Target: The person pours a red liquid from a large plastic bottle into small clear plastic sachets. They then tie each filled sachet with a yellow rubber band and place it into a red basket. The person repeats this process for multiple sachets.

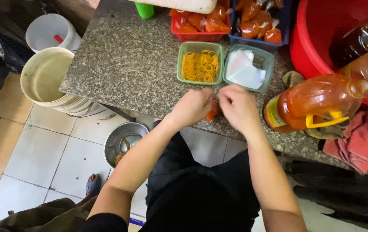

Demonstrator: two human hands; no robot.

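Both my hands meet at the near edge of a speckled granite counter. My left hand and my right hand pinch a small plastic bag of orange-red sauce between them; most of the bag is hidden by my fingers. Just beyond my hands stand two green plastic tubs: one holds yellow rubber bands, the other holds clear plastic bags.
A big jug of orange liquid lies right of my hands, by red cloths. A red basket and a blue basket hold filled sauce bags. A red basin, buckets and a metal bowl surround the counter.
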